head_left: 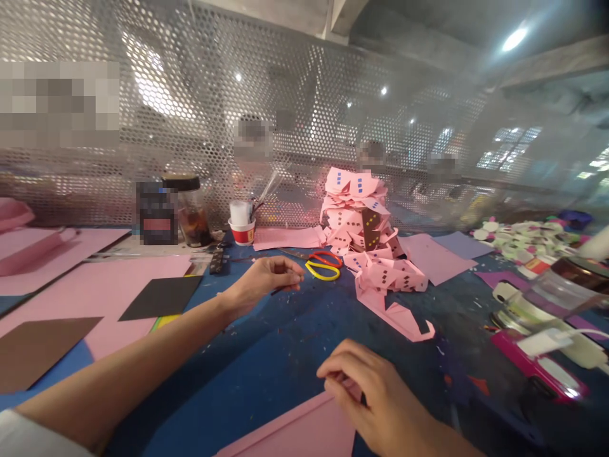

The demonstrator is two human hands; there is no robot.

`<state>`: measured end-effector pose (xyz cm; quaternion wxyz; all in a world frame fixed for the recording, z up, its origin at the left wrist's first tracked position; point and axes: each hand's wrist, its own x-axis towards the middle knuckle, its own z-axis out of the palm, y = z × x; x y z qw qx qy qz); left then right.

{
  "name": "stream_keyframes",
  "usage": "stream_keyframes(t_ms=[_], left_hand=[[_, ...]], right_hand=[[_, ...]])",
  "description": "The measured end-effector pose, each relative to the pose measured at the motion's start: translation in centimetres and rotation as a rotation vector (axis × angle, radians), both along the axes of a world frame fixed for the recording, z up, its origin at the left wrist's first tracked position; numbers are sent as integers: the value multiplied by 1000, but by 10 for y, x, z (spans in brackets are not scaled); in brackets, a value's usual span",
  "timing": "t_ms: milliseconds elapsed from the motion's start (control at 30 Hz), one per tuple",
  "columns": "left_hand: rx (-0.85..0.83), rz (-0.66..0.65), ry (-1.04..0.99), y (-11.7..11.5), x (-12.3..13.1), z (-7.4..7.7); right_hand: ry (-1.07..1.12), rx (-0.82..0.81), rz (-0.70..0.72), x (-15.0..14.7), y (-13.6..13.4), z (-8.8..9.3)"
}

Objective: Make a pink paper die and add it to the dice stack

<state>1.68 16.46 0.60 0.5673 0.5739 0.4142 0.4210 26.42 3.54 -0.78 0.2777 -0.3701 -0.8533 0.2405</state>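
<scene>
My left hand (269, 280) hovers over the blue table with thumb and fingertips pinched together. A small dark sliver shows under its fingers, too small to name. Just beyond those fingertips lie scissors (324, 266) with one red and one yellow handle loop. At the near edge, my right hand (373, 393) is curled over the corner of a pink sheet (304, 428) with a folded-looking strip along its edge. Pink shows between thumb and forefinger, but what they pinch is hidden. A tall pile of folded pink pieces with printed squares (359, 216) stands beyond both hands.
Pink sheets (114, 279), a black sheet (162, 297) and a brown sheet (45, 349) lie left. A paper cup (242, 230) and a lidded jar (194, 212) stand at the back by a perforated metal screen (295, 114). A magenta device (540, 368) and white pieces (528, 238) are right.
</scene>
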Motion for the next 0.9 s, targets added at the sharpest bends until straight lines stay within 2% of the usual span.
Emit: stream_keyframes(t_ms=[133, 333, 400, 500, 900], left_hand=[[17, -24, 16, -8, 7, 5], [47, -85, 31, -16, 12, 9], [54, -97, 36, -18, 13, 11], [80, -121, 28, -19, 12, 15], [24, -139, 26, -24, 17, 16]], right_hand=[[51, -16, -75, 0, 11, 19], [136, 57, -263, -20, 49, 41], [177, 53, -306, -28, 61, 41], [229, 39, -278, -36, 71, 36], [298, -31, -271, -39, 80, 32]])
